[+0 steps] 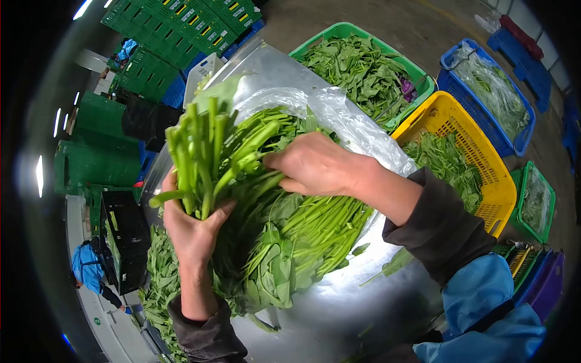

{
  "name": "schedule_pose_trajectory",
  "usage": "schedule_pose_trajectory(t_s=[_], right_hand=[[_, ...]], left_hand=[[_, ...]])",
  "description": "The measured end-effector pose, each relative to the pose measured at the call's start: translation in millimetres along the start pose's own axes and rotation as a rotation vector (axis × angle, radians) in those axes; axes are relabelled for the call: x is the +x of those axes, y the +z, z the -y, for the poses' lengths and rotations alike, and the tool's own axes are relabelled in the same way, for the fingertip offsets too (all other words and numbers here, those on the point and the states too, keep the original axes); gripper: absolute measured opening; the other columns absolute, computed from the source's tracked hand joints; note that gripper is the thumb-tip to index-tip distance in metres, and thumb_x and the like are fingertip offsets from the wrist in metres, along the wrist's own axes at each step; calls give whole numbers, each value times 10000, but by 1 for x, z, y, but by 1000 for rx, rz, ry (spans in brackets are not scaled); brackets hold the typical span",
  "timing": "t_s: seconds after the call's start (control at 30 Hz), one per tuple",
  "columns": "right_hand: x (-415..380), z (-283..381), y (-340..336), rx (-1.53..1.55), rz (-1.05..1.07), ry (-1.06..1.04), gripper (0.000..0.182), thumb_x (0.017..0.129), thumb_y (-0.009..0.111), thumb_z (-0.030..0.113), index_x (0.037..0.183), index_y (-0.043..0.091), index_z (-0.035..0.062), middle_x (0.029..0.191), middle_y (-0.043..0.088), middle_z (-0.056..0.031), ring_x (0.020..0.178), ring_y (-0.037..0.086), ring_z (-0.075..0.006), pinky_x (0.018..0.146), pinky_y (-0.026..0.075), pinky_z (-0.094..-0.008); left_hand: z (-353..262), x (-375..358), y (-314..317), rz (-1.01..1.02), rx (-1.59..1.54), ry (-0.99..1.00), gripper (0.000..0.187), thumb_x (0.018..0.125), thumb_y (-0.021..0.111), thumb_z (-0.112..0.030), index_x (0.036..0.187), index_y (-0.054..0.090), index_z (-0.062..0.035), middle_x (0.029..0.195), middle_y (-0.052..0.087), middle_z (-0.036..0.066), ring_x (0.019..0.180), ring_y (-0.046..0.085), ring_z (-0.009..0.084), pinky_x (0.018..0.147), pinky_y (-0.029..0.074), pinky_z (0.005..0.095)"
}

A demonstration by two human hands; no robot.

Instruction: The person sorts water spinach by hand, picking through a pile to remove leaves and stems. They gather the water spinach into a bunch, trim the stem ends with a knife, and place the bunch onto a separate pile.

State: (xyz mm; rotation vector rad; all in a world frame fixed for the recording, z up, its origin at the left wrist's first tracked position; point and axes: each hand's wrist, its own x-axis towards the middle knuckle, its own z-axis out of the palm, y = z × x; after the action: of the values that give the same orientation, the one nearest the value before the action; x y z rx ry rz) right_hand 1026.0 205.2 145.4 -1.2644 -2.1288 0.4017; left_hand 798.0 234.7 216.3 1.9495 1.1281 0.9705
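My left hand (192,233) is wrapped round an upright bunch of leafy greens (203,142), its thick cut stem ends pointing up. To its right, my right hand (318,163) has its fingers pinched on a few green stems (251,158) beside the bunch. Under both hands lies a large pile of leafy greens (327,236), long stems and dark leaves together. Clear plastic sheeting (375,136) is spread behind and beside the pile on a metal table (351,284). One loose leaf (397,261) rests on the metal to the right.
Greens fill a green crate (347,28) at the back and a yellow crate (499,175) at the right. Beyond stands a blue crate (526,130) with plastic-covered contents. More greens (160,272) lie at the left. A person in blue (89,266) is at the far left, near stacked green crates (175,36).
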Motion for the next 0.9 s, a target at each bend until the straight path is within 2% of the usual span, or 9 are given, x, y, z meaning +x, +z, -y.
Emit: schedule_pose_trajectory(t_s=[0.07, 0.13, 0.17, 0.27, 0.4, 0.47, 0.53, 0.73, 0.9], right_hand=[[5, 3, 3, 9, -219, -131, 220, 650, 665, 98, 833, 614, -12, 586, 590, -142, 606, 633, -356, 543, 492, -428], [9, 17, -7, 205, -152, 105, 264, 681, 707, 198, 846, 629, 7, 673, 610, -160, 674, 628, -362, 609, 501, -414], [8, 11, 6, 294, -428, -80, 313, 647, 735, 242, 829, 629, 11, 744, 627, -160, 732, 638, -349, 654, 510, -418], [11, 27, -1, -63, -383, -164, 336, 629, 750, 230, 845, 623, 6, 859, 638, -167, 841, 635, -338, 734, 515, -413], [0, 29, -25, 171, -215, 186, 471, 662, 756, 172, 1066, 575, 13, 1061, 618, -166, 987, 613, -306, 875, 493, -379], [-18, 6, -10, 488, -635, 197, 533, 735, 691, 115, 1222, 510, -4, 1218, 557, -206, 1141, 552, -328, 1000, 433, -353], [-28, 4, 9, 263, -526, 424, 532, 786, 679, 154, 1250, 488, -22, 1272, 509, -226, 1172, 521, -328, 1024, 424, -404], [-6, 22, 84, -171, -168, -7, 485, 900, 564, 270, 1356, 476, 129, 1418, 404, -166, 1345, 327, -330, 1145, 203, -476], [-8, 9, 105, 118, -5, 128, 418, 952, 486, 277, 1361, 476, 189, 1450, 368, -163, 1372, 288, -327, 1144, 182, -484]], left_hand=[[-3, -2, 9, 43, 42, 11, 929, 554, 893, -94, 1329, 391, 7, 1210, 535, 105, 1124, 533, 209, 968, 440, 335], [1, -7, 14, 72, 416, 105, 1038, 490, 930, -169, 1355, 378, -14, 1243, 521, 156, 1164, 516, 253, 972, 429, 335], [8, -7, 20, 11, 500, 175, 976, 515, 911, -131, 1338, 400, -14, 1221, 537, 162, 1135, 538, 254, 954, 440, 334], [16, -5, 21, -79, 508, 237, 827, 571, 848, -51, 1293, 447, -12, 1166, 569, 158, 1054, 583, 244, 912, 463, 325], [11, -5, 6, -184, 472, 274, 598, 634, 730, 42, 1186, 505, -7, 1010, 616, 81, 902, 609, 163, 843, 483, 282], [14, -7, -2, -251, 286, 189, 543, 665, 713, 49, 1162, 500, 12, 993, 597, 63, 893, 592, 138, 827, 476, 278], [14, -8, -7, -237, 307, 192, 550, 659, 716, 54, 1163, 500, 7, 1013, 590, 71, 895, 586, 142, 821, 472, 271], [14, -17, -7, -310, 382, 292, 544, 659, 729, 44, 1155, 509, 3, 1002, 588, 78, 898, 587, 170, 837, 469, 291], [-2, -37, -79, -688, 409, 242, 290, 728, 718, 57, 1013, 664, 44, 975, 680, 74, 806, 610, 153, 800, 490, 301]])
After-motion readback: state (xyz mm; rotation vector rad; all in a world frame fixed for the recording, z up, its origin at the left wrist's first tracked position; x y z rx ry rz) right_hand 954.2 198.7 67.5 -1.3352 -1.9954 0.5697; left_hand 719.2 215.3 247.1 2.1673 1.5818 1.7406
